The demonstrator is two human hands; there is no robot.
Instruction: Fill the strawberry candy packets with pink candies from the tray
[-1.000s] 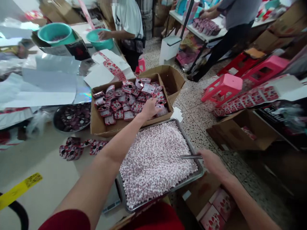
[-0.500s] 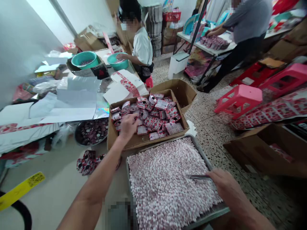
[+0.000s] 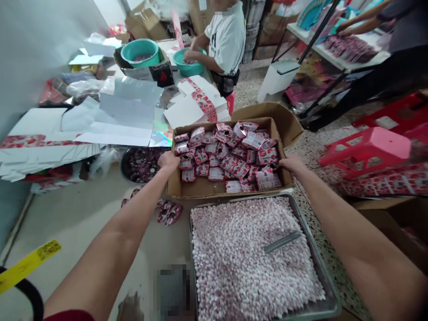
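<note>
A cardboard box (image 3: 207,191) full of red-and-white printed wrapped rolls (image 3: 230,156) is held from both sides. My left hand (image 3: 169,161) is closed on its left wall, and my right hand (image 3: 290,164) grips the right wall; the fingertips are partly hidden. Just below the box lies a metal tray (image 3: 329,290) heaped with small pinkish-white pellets (image 3: 247,267). A grey metal strip-like tool (image 3: 282,242) rests on the pellets, with no hand on it.
Several printed rolls (image 3: 170,213) lie on the pale surface, near a dark basin (image 3: 138,180) of small discs. White printed sheets (image 3: 197,100) are stacked behind. A co-worker (image 3: 227,40) has hands in a teal basin (image 3: 189,67). A pink stool (image 3: 377,147) stands right.
My left hand has moved from the rolls to the box's left wall. My right hand has let go of the metal tool and taken the box's right wall. The view has shifted.
</note>
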